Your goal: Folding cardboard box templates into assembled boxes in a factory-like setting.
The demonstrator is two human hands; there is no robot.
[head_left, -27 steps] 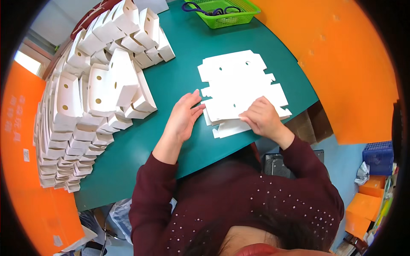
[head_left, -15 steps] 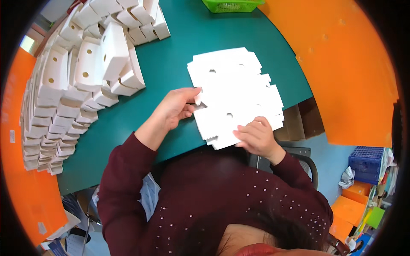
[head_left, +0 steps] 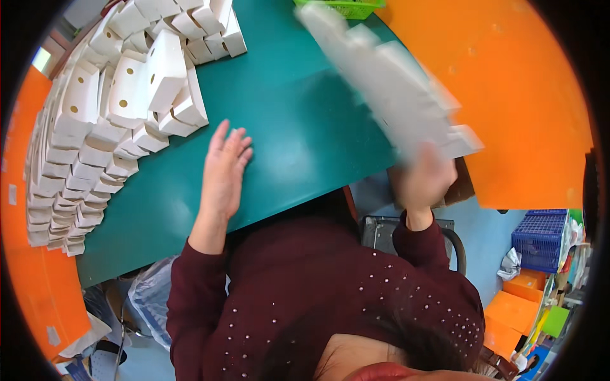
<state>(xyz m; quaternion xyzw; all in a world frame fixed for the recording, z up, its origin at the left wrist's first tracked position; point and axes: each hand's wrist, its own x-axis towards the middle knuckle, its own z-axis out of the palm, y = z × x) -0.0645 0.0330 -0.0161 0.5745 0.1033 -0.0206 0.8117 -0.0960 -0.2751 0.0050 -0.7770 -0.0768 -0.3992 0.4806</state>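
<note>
My right hand [head_left: 427,179], smeared by motion, grips the lower end of a flat white cardboard box blank [head_left: 400,89]. The blank is blurred and tilted up on edge, slanting from the green basket toward the table's right side. Its notched flaps show along the right edge. Over the table near its front edge, my left hand [head_left: 225,168] is open with fingers stretched out and nothing in it. To its upper left stand many folded white boxes [head_left: 127,95], piled in stacked rows, some with round holes.
A green tabletop [head_left: 286,146] lies under my hands. At its far edge is a bright green basket [head_left: 352,9], partly behind the blank. Orange panels [head_left: 502,108] border the table on both sides. A blue crate [head_left: 540,241] stands on the floor at right, near a dark chair [head_left: 406,235].
The blank has gone from lying flat before me to being raised and swung right in my right hand. My left hand has let go of it and drawn back to the left.
</note>
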